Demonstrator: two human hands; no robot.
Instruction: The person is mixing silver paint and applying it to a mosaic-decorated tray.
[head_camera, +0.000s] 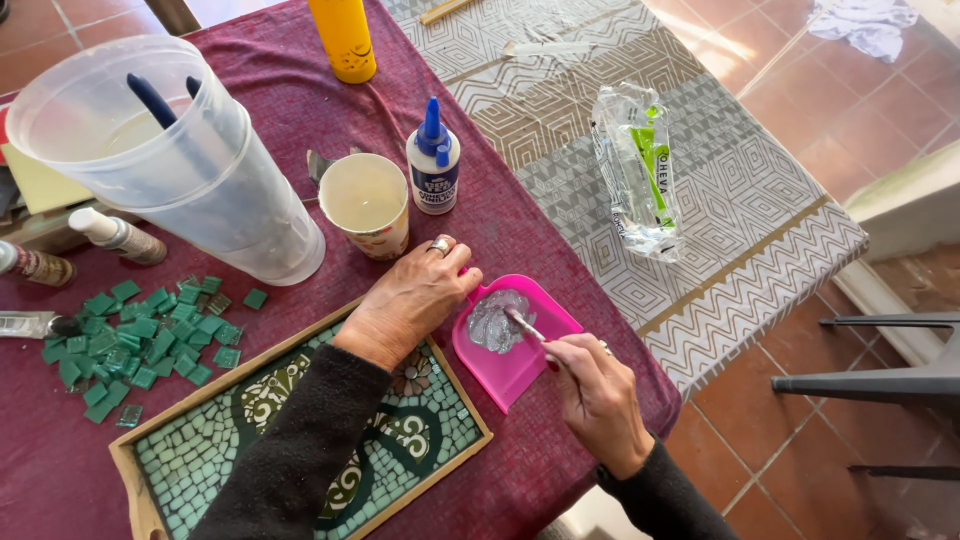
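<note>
White glue bottle with blue nozzle and dark blue label standing upright beside a paper cup, crinkled clear plastic packet with a green strip lying on the patterned cloth further right, yellow container upright at the desk's far edge

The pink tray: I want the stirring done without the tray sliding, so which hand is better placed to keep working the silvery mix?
Right. The right hand already holds the stick in the mix, while the left hand grips the pink tray at its rim.
</note>
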